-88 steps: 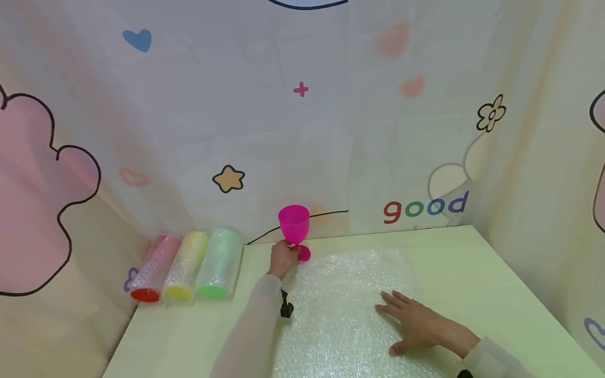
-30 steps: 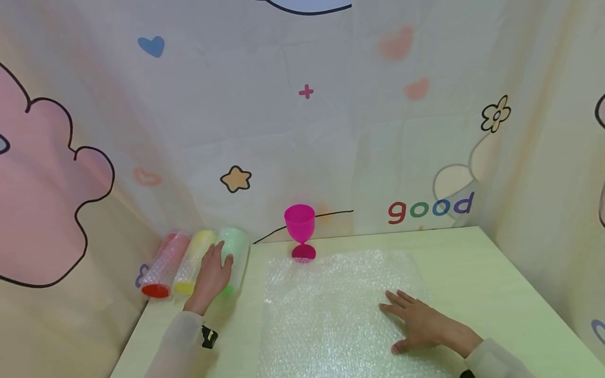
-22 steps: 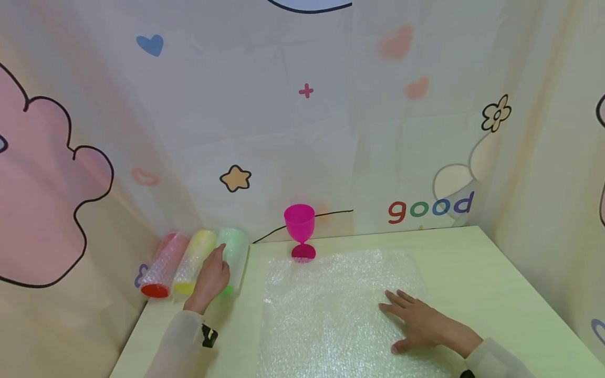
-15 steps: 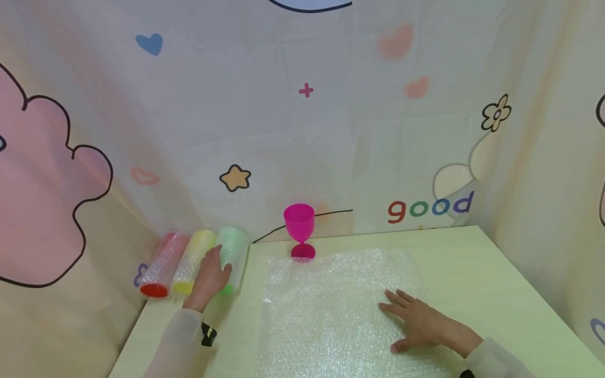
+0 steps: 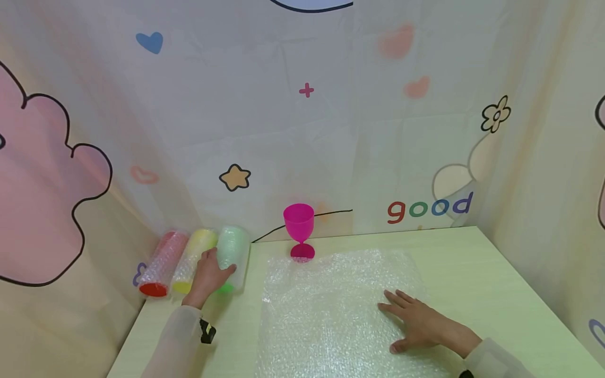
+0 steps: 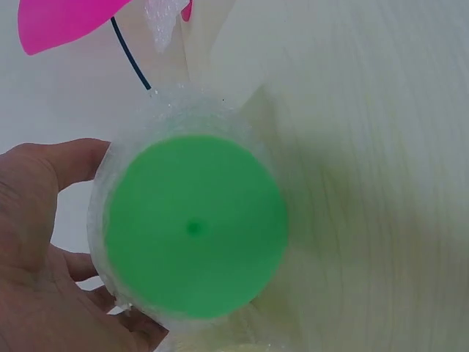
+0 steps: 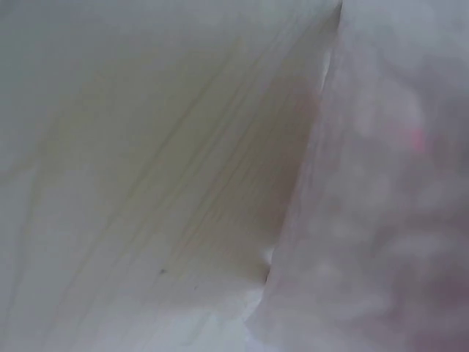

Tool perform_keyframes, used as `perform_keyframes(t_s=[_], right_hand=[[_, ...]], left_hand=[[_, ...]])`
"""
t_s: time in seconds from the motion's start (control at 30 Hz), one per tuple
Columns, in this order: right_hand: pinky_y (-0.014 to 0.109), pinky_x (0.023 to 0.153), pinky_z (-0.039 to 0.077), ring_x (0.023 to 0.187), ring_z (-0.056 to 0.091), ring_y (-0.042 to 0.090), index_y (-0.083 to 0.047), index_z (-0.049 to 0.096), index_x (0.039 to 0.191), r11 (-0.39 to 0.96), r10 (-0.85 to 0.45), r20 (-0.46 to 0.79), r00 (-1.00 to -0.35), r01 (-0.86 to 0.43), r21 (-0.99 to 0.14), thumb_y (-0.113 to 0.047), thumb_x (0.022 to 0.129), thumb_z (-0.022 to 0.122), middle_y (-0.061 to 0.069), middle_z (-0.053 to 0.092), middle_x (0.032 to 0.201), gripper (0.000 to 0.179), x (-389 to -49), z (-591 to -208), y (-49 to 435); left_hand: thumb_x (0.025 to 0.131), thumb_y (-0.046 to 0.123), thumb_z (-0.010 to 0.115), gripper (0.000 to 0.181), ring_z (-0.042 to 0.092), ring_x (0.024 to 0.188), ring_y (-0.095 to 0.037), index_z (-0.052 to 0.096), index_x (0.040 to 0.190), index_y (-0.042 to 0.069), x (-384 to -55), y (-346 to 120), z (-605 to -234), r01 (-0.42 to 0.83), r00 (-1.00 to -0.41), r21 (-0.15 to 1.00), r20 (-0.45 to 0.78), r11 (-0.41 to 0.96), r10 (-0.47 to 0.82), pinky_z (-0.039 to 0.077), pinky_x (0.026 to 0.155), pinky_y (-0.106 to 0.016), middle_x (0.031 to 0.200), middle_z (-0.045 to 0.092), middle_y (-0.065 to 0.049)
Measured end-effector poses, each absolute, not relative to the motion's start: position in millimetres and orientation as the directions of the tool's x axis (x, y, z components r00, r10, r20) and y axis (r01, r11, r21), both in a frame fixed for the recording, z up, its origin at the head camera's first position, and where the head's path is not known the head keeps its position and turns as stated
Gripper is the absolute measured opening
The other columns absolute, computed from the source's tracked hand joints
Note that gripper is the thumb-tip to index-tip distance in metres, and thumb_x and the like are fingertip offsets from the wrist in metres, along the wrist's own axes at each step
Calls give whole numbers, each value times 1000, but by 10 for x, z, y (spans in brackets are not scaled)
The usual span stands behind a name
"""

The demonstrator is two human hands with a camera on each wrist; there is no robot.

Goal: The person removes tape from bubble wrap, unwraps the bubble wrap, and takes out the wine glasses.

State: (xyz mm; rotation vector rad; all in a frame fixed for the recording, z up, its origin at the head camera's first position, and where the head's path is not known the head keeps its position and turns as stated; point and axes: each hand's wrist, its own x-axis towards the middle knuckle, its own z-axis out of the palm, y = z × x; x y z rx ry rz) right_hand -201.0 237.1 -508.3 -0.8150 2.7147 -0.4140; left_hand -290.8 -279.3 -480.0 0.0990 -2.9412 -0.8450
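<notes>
Three bubble-wrapped rolls (image 5: 163,265), red, yellow and green, look done; I've the left hand (image 5: 207,278) curled round the green roll (image 6: 196,235), right hand (image 5: 418,320) spread across clear bubble-wrap sheet (image 5: 326,320); beyond, pink plastic goblet (image 5: 299,221) stands unwrapped.

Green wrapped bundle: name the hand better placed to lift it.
Probably the left hand: it grips the green bundle, while the right hand rests farther off, on the bubble wrap.

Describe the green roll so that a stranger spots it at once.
On the pale table, at its far left, three bubble-wrapped rolls lie side by side. The green roll is the rightmost, gripped by the left hand. Its bright green round end sets it apart from the yellow roll and the red roll.
</notes>
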Motion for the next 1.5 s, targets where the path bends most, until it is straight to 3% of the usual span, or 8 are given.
perform_keyframes(t_s=[0.37,0.5,0.7,1.0,1.5], right_hand=[[71,110,27,146,23,49,-15,44,148,811,-558,-195,-806,-480,-336,-62,70,76,19,26,161,96,-2019,-5092,2368],[71,109,28,145,24,50,-13,44,147,805,-565,-176,-806,-493,-329,-63,69,76,20,27,160,97,-2013,-5087,2382],[71,109,28,145,24,50,-12,44,147,798,-573,-167,-803,-498,-340,-63,69,75,21,27,160,98,-2007,-5112,2390],[72,108,28,145,24,50,-12,44,147,802,-568,-175,-804,-493,-337,-62,70,76,21,28,160,97,-2015,-5131,2388],[71,108,28,145,24,51,-11,44,147,798,-573,-163,-803,-502,-332,-64,69,75,22,27,160,99,-2026,-5126,2389]], left_hand=[[85,39,73,83,40,132,-50,34,143,-5,-2940,-2740,-4854,-13,-993,554,92,832,-77,39,106,-61,147,34,-33],[84,38,74,91,38,136,-48,24,148,-3,-2946,-2698,-4865,-13,-996,607,58,795,-61,37,110,-59,152,30,-31],[83,51,72,108,27,144,-49,9,156,3,-2926,-2709,-4962,-32,-998,594,19,804,-53,31,114,-62,159,19,-29],[85,34,72,96,32,140,-50,15,156,4,-2858,-2672,-4983,-11,-993,625,83,781,-81,34,110,-64,157,25,-29],[85,33,72,92,40,136,-46,19,155,6,-2491,-2597,-4681,3,-977,624,167,781,-129,40,105,-63,155,32,-24]])
